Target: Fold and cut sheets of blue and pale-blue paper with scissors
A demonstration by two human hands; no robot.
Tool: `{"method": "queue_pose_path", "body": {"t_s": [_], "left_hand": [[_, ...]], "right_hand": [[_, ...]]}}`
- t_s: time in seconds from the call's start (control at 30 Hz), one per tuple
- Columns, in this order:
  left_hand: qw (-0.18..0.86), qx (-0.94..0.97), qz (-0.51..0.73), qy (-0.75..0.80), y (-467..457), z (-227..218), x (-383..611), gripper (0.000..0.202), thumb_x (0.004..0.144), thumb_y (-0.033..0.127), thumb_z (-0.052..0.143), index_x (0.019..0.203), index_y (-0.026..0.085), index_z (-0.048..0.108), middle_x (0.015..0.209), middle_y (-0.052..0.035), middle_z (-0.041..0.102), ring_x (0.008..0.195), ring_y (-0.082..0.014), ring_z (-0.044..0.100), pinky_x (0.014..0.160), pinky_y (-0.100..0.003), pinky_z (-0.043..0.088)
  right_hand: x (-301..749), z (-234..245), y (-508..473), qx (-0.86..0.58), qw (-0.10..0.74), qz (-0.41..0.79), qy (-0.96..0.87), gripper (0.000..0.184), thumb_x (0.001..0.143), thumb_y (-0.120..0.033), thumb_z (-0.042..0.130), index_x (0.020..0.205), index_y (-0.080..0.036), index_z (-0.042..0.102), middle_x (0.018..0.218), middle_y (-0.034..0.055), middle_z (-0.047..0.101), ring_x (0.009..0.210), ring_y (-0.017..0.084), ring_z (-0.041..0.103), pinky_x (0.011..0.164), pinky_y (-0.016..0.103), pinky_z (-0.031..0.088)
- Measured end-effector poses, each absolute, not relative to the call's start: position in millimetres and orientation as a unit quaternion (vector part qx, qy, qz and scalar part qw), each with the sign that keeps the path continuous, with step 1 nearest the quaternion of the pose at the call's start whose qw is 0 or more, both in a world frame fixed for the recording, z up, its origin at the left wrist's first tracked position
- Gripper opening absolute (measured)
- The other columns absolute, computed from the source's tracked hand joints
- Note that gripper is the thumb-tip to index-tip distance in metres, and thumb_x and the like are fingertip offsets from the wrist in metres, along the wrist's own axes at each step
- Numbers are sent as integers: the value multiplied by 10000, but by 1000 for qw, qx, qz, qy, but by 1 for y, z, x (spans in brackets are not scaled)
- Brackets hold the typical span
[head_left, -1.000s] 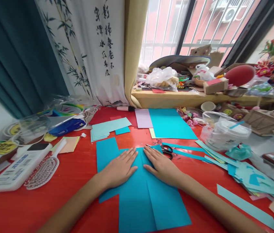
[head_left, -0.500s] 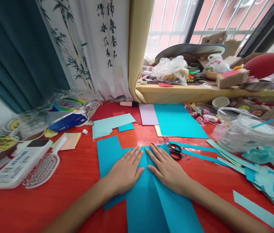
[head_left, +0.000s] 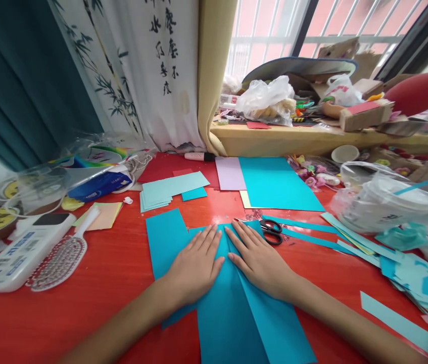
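A folded teal paper sheet [head_left: 232,318] lies on the red table [head_left: 115,273] in front of me. My left hand [head_left: 194,265] rests flat on its upper left part, fingers stretched out. My right hand [head_left: 259,260] lies flat on its upper right part, fingers spread, beside the centre crease. Both hands press down on the paper and hold nothing. Black-handled scissors [head_left: 272,232] lie just beyond my right hand's fingertips. Another teal sheet [head_left: 162,237] sticks out under the folded one at the left.
A large teal sheet [head_left: 278,184] and a lilac sheet [head_left: 230,173] lie further back. Pale blue paper stack [head_left: 168,189], hairbrush [head_left: 60,258] and white remote-like device [head_left: 16,258] at left. Paper strips [head_left: 350,240], a plastic tub [head_left: 388,202] and scraps at right. Cluttered windowsill [head_left: 312,139] behind.
The view has shifted slightly. My hands have drawn closer together near the centre crease and stay flat on the teal paper.
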State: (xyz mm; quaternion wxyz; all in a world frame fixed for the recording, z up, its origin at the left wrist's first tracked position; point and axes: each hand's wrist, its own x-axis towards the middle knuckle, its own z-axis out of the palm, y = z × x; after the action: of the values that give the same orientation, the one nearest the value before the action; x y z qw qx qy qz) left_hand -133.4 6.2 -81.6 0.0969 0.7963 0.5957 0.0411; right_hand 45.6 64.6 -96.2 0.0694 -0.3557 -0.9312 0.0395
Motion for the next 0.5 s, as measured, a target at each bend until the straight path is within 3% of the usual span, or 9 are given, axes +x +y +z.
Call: {"method": "queue_pose_path", "body": {"t_s": [0.5], "left_hand": [[93,783,66,612,3,-83,-125,577,911,438,162,1396,129,213,1468,-80,160,1349,-218,124,1107,-405,201]], "right_hand": [[45,-96,63,-352,66,21,-934,599,915,-486,196,1400,-137,232,1468,96,146,1344,245,105,1079,423,207]]}}
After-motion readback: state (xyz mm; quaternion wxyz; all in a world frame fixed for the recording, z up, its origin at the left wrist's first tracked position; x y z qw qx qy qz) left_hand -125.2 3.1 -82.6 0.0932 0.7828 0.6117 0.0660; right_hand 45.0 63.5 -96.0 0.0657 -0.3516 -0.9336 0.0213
